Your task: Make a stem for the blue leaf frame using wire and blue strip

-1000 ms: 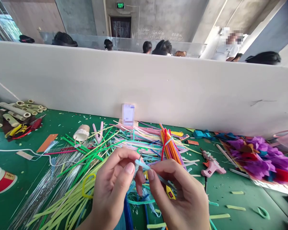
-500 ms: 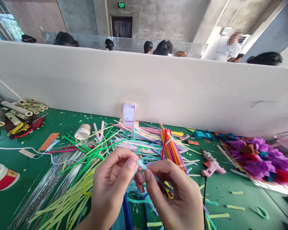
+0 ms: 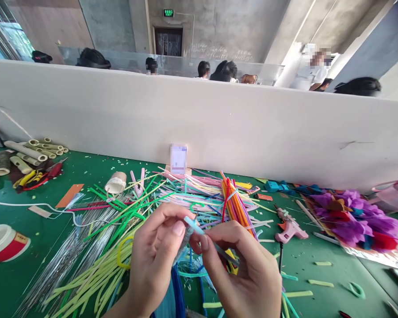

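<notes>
**Two hands pinching a pale blue strip above a cluttered craft counter**

I hold a pale blue strip in the near middle of the scene, raised above the counter, which is covered in green. My left hand is closed on it, with the thumb pressed against the fingertips around the strip's lower part. My right hand is closed on it too, thumb and forefinger pinching it just beside the left thumb, so that the two hands touch. The strip's free end pokes up and to the left between my thumbs. A thin grey wire runs down and to the right across my right palm.

Beneath and beyond my hands lies a loose heap of coloured strips in green, pink, blue and yellow. An orange bundle rests on the heap's right side. Silver wires fan out to the near left. A red and white bowl sits at the left edge, and bamboo tubes lie at the far left. A pink glue gun lies to the right of my hands, with purple paper flowers farther right. A white partition runs along the far side of the counter. The tops of several people's heads show above it.
</notes>
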The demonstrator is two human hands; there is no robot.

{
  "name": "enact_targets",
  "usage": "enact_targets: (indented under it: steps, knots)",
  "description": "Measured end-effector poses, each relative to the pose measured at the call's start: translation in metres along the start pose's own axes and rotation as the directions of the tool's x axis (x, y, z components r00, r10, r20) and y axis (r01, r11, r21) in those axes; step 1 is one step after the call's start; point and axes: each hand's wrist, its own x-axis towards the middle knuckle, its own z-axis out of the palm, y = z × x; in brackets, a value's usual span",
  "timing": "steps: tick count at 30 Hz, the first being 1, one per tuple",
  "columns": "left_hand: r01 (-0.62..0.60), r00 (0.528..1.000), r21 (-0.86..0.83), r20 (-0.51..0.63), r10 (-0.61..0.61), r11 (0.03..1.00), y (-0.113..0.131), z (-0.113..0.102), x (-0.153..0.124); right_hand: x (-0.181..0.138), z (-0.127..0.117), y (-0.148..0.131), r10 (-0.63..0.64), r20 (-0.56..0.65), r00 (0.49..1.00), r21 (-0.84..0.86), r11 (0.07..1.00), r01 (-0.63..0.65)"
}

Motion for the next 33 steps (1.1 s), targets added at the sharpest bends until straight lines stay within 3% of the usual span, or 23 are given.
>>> enact_targets:
  steps: [5, 14, 19, 24, 28, 33]
  knots:
    - [0.058, 0.996, -0.039, -0.06, -0.06, 0.998, 0.005, 0.011, -0.003, 0.002, -0.001, -0.001, -0.02, -0.039, 0.999, -0.035, 0.999, 0.019]
    - [0.208, 0.976, -0.014, -0.061, -0.208, 0.978, 0.014, 0.005, -0.002, 0.006, -0.008, -0.001, -0.029, 0.081, 0.996, -0.026, 0.999, 0.031]
    - [0.178, 0.983, -0.027, -0.034, -0.179, 0.984, 0.014, 0.003, -0.004, 0.006, -0.012, -0.004, -0.04, 0.105, 0.994, -0.065, 0.997, 0.047]
    - [0.101, 0.991, 0.05, -0.089, -0.096, 0.994, 0.014, 0.005, -0.002, 0.005, -0.008, -0.004, -0.009, 0.063, 0.998, -0.067, 0.998, 0.013]
    - [0.196, 0.981, -0.041, 0.008, -0.196, 0.98, 0.014, -0.001, 0.004, 0.004, -0.006, -0.003, 0.006, 0.062, 0.998, -0.024, 1.0, -0.005]
    - [0.404, 0.91, -0.178, 0.174, -0.376, 0.897, 0.016, -0.009, 0.011, 0.004, -0.01, -0.003, 0.013, 0.105, 0.994, 0.042, 0.999, -0.018]
